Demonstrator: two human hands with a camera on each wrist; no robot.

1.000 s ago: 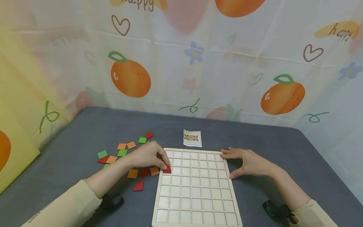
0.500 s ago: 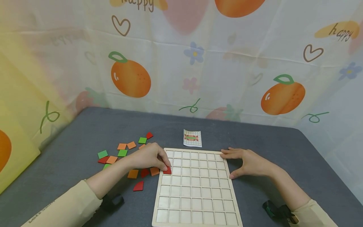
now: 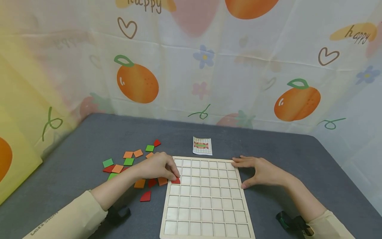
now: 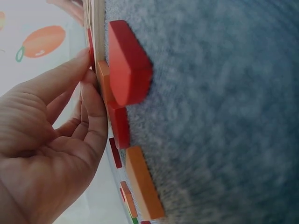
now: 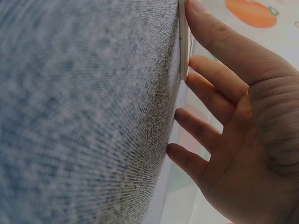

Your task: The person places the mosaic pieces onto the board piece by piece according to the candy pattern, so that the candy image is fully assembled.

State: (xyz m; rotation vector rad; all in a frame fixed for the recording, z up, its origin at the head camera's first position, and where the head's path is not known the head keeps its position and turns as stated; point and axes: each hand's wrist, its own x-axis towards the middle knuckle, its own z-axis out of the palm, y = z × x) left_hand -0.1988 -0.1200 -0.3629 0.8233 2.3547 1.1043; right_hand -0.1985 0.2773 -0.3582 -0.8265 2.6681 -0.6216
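My left hand (image 3: pixel 159 167) pinches a small red tile (image 3: pixel 176 181) between thumb and fingertips, at a cell on the left edge of the pale wooden grid board (image 3: pixel 206 191). In the left wrist view, the thumb and forefinger meet at that tile, which shows as a thin red strip against the board's rim. Over at the board's upper right, my right hand (image 3: pixel 259 170) rests with spread, fairly straight fingers. Its thumb touches the side rim and its fingertips lie at the far corner, as the right wrist view (image 5: pixel 238 116) partly shows.
Loose orange, green and red tiles lie left of the board, among them a red quarter-round tile (image 3: pixel 145 196), an orange tile (image 3: pixel 139 183) and a green tile (image 3: pixel 108 162). Behind the board lies a card (image 3: pixel 202 146) printed with a coloured grid pattern. A patterned cloth hangs behind the table.
My left hand has sunk slightly toward me at the same cell, its fingers covering more of the red tile. An orange tile behind it has come into view. My right hand stays put.
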